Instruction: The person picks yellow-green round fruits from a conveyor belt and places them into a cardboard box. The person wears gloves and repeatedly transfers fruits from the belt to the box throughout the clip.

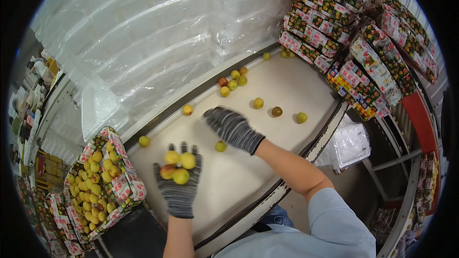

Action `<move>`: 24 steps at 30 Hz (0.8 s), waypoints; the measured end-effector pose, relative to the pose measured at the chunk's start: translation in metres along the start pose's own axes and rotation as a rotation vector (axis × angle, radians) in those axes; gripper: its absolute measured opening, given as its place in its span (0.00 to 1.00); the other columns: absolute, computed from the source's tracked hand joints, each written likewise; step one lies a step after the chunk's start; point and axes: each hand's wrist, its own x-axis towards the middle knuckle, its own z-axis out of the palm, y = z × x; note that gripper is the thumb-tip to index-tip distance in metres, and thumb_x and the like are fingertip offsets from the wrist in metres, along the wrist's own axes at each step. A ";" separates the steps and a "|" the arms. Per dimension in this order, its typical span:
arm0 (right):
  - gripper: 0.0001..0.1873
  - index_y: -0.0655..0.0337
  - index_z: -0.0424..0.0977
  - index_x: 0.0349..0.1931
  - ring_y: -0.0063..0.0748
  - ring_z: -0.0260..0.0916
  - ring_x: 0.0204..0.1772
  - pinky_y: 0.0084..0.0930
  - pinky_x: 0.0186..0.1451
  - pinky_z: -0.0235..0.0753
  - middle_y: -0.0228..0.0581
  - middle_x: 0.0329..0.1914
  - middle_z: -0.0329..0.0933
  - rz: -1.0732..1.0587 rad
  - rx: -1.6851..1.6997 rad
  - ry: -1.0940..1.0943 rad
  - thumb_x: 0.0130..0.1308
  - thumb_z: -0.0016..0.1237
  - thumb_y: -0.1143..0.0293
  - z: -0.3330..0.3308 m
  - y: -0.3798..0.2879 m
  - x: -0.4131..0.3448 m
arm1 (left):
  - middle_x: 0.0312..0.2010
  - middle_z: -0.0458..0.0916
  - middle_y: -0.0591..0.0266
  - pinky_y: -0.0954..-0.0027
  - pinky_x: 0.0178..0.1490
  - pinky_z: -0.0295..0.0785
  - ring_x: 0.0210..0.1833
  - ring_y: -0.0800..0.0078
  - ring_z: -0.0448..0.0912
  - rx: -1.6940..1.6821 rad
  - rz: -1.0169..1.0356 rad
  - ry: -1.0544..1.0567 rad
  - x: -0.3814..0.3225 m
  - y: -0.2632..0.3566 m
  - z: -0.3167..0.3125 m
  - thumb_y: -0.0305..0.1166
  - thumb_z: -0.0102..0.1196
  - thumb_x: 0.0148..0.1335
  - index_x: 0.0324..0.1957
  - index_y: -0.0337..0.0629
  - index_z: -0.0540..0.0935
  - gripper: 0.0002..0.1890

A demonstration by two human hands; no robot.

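My left hand, in a grey knitted glove, is palm up over the white belt, with several yellow-green jujube-like fruits resting on the palm and spread fingers. My right hand, in a matching glove, is palm down above the belt, fingers together; whether it holds anything beneath cannot be seen. A green fruit lies just below it. One yellow fruit lies to its left, and a green-yellow one sits near the belt's far edge. Farther right are loose fruits, one brown.
A printed carton full of fruit stands at the belt's left end. Wrapped white foam boxes form a wall behind the belt's rail. Stacked printed cartons stand at the right end. A wrapped foam box sits beyond the near edge.
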 end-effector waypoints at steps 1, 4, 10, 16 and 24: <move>0.15 0.57 0.73 0.51 0.48 0.70 0.55 0.42 0.58 0.69 0.47 0.54 0.72 0.243 0.003 -0.038 0.64 0.43 0.68 -0.014 0.007 0.003 | 0.63 0.66 0.46 0.45 0.71 0.54 0.67 0.50 0.62 -0.034 0.085 -0.042 0.001 0.023 0.001 0.50 0.46 0.62 0.60 0.38 0.69 0.31; 0.18 0.56 0.73 0.51 0.47 0.71 0.52 0.40 0.55 0.72 0.49 0.52 0.73 0.534 -0.421 -0.173 0.60 0.46 0.67 -0.027 0.045 -0.007 | 0.64 0.63 0.43 0.45 0.73 0.51 0.69 0.46 0.58 -0.053 0.294 -0.222 -0.001 0.108 0.006 0.43 0.52 0.59 0.62 0.31 0.64 0.34; 0.20 0.61 0.71 0.52 0.52 0.75 0.46 0.41 0.51 0.75 0.54 0.49 0.72 0.471 -0.355 -0.311 0.58 0.46 0.69 0.001 0.060 -0.015 | 0.69 0.52 0.41 0.53 0.74 0.51 0.71 0.53 0.56 -0.003 0.580 -0.182 -0.041 0.133 0.047 0.51 0.57 0.55 0.69 0.27 0.48 0.51; 0.25 0.64 0.67 0.55 0.52 0.74 0.47 0.42 0.51 0.74 0.55 0.50 0.71 0.556 -0.188 0.035 0.56 0.48 0.66 0.010 0.066 0.023 | 0.60 0.69 0.48 0.58 0.67 0.61 0.62 0.58 0.68 0.178 0.236 0.065 -0.018 0.038 0.017 0.58 0.51 0.60 0.61 0.37 0.69 0.37; 0.20 0.61 0.71 0.54 0.48 0.73 0.54 0.36 0.59 0.71 0.49 0.52 0.75 0.221 -0.008 0.211 0.62 0.44 0.64 0.072 0.094 0.051 | 0.52 0.77 0.49 0.57 0.60 0.69 0.54 0.57 0.75 0.224 0.078 0.018 -0.015 0.030 -0.030 0.52 0.46 0.65 0.53 0.39 0.75 0.27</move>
